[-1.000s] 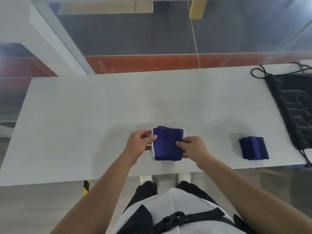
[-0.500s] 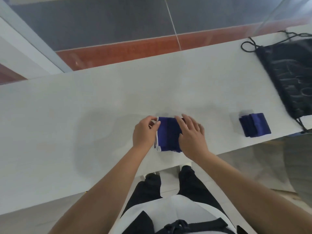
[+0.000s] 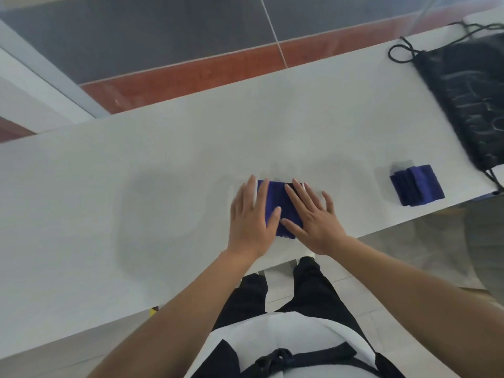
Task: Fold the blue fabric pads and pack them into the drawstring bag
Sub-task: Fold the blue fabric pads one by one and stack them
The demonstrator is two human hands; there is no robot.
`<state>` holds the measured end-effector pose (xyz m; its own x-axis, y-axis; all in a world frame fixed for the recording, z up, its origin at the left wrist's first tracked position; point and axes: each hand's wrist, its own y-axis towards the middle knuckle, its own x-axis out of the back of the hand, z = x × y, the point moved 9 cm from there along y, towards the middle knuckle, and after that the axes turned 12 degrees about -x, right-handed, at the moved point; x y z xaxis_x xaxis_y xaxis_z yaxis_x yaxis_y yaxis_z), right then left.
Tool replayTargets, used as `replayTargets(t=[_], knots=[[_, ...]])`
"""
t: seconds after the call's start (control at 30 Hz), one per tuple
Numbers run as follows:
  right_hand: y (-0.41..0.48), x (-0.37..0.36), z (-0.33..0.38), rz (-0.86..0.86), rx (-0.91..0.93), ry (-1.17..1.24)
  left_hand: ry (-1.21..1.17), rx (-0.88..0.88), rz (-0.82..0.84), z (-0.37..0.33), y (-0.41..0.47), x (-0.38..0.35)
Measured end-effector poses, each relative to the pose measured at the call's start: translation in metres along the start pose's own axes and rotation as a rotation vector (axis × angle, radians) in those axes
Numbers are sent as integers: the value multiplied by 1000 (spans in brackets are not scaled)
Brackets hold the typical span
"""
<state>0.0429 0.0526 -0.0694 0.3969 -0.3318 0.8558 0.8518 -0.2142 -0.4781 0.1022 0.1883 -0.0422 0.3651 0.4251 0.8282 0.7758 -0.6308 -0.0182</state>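
Observation:
A folded blue fabric pad (image 3: 282, 203) lies on the white table (image 3: 136, 186) near its front edge. My left hand (image 3: 249, 216) rests flat on the pad's left side, fingers spread. My right hand (image 3: 313, 216) lies flat on its right side, fingers spread too. Both palms cover much of the pad. A second folded blue pad (image 3: 417, 185) sits alone to the right. The black drawstring bag (image 3: 469, 99) lies flat at the table's far right, its cord looped at the top.
The table's front edge runs just below my hands, with my legs and the tiled floor beyond it. A red and grey floor strip lies behind the table. A white wall base stands at the far left.
My hands went from pinching the pad's side edges to lying flat on top of it with fingers spread. The camera view tilted and shifted left.

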Motion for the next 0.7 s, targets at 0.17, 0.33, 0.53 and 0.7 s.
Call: replayTargets(t=[0.17,0.33,0.53,0.7], knots=[[1,-2,-3,13,23,-39,226,-96,200,16,-17,-34],[4,-2,-3,-2,16,-40,239,-98,224,21,-14,-38],[3,3,-1,91,27,-48,102,-8,305,16,-13,-35],[-18,89,-33,-150,20,278,-387,395,-84,11,-12,-1]])
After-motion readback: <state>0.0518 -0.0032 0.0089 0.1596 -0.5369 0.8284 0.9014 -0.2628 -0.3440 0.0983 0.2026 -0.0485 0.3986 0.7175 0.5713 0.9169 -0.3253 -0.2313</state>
